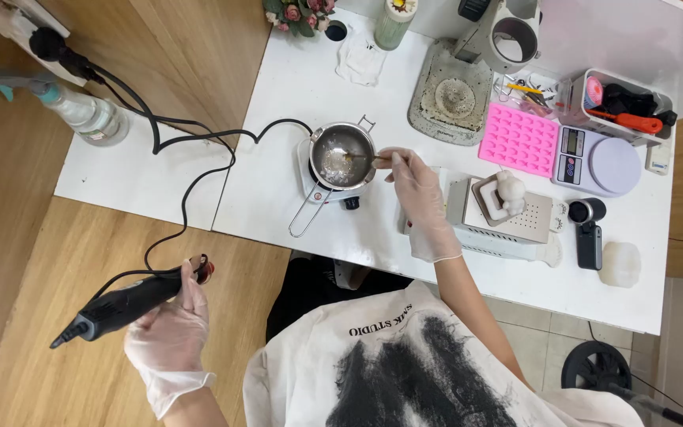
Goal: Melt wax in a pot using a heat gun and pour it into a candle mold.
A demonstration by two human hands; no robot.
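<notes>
Right hand (419, 202), gloved, is pinching the end of a small stirring stick (364, 158) between pressed-together fingertips; the stick is reaching left from the grip into a small steel pot (343, 154) holding whitish melted stuff. The pot is sitting just left of the grip on a little white hot plate (319, 188), its long wire handle angling down-left toward the tabletop (278, 119) edge.

Left hand (169, 332), also gloved, is wrapping its grip shut around a black corded hand tool (124, 304), held out over the wooden floor (57, 261), well apart from the pot and down-left of it. The tool's reddish tip (202, 269) is sticking up just past the fingers; its black cable (191, 158) is looping up across the low white board to a plug at top left.

Just right of the right-hand grip: a white box-shaped device (515, 221) with a white figure mould on top. Further right: a pink silicone mould tray (518, 139), a digital scale (601, 162), a small black camera (588, 229). Above the pot: a grey crusted base plate (452, 95). Far left of the left grip: a clear spray bottle (81, 111).
</notes>
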